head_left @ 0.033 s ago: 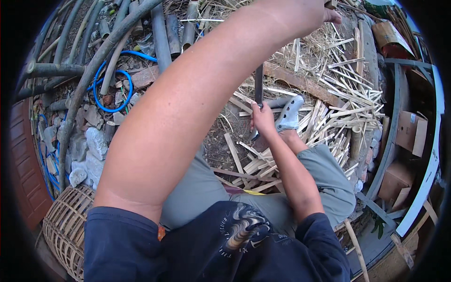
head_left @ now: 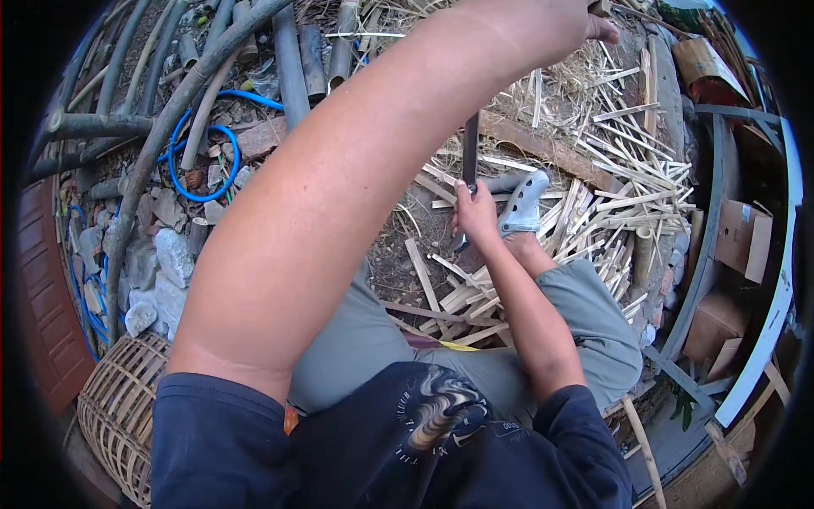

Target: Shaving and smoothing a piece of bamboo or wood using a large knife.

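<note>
My left arm stretches across the view to the top right. My left hand (head_left: 570,25) is partly cut off by the upper edge, its fingers curled round something; only a small brownish end of it shows. Lower down, my right hand (head_left: 477,210) is closed round the handle of a long dark-bladed knife (head_left: 470,153). The blade points away from me, and my left forearm hides its far end. Close beside my right hand is my foot in a grey clog (head_left: 524,204). Split bamboo strips (head_left: 577,229) lie around the foot and under my legs.
A brown plank (head_left: 551,148) lies among shavings and strips ahead. At left are bamboo poles (head_left: 292,76), a blue hose (head_left: 233,161), pale rocks (head_left: 174,259) and a woven bamboo basket (head_left: 123,407). Cardboard boxes (head_left: 739,237) stand on a rack at right.
The knife blade has tilted very slightly to the right. My arms and everything else look nearly unchanged.
</note>
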`<state>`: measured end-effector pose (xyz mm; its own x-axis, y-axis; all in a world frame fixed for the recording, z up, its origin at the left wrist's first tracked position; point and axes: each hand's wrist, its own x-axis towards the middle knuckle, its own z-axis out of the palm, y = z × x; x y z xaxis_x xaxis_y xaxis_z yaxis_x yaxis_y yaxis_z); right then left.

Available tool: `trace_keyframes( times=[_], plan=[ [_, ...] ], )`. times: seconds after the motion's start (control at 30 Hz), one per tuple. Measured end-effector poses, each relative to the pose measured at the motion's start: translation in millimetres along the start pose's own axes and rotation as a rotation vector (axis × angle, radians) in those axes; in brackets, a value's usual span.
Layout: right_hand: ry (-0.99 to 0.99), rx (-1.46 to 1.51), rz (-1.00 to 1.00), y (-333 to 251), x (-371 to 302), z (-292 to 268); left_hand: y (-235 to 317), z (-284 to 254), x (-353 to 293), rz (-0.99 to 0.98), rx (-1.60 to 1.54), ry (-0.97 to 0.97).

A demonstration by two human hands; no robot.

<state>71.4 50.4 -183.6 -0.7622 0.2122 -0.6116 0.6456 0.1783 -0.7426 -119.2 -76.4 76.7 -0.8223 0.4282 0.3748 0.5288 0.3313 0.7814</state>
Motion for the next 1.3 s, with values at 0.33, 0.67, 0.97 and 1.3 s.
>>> trace_keyframes(
  times=[0.33,0.67,0.97,1.3],
  plan=[
    [0.169,-0.180,-0.167,-12,-4,3,27,-16,0,-0.507,0.038,-0.121],
    [0.223,-0.190,-0.266,-17,-10,15,23,-19,-2,-0.372,0.028,-0.110],
    [0.174,-0.171,-0.268,-27,-8,18,23,-28,-5,-0.388,0.045,-0.122],
    [0.146,-0.071,-0.324,-2,-11,32,27,-17,-8,-0.427,0.017,-0.056]
  ],
)
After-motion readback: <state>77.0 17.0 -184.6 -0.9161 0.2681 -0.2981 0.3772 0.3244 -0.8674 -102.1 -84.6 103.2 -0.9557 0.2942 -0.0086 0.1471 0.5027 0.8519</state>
